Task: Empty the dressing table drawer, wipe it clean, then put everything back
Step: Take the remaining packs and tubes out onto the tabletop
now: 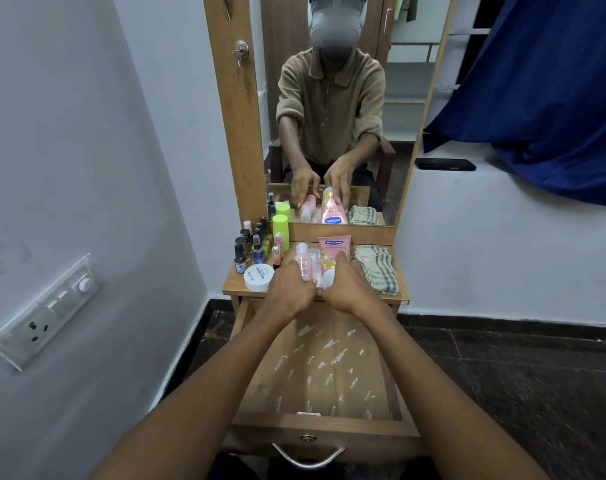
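The wooden drawer (320, 424) is pulled out below me, with only a clear lining sheet on its floor. On the dressing table top (232, 282) my left hand (289, 289) is closed around a small pink bottle (303, 261). My right hand (346, 285) grips the lower end of a pink lotion tube (334, 252). A folded checked cloth (377, 268) lies at the right of the table top. Left of my hands stand a white round jar (258, 277), a green capped bottle (280, 230) and several small dark bottles (244, 251).
A mirror (332, 109) rises behind the table top and reflects my arms. A switch and socket panel (45, 310) is on the left wall. A blue curtain (544, 98) hangs at the right above a ledge holding a black phone (445, 164). Dark floor surrounds the table.
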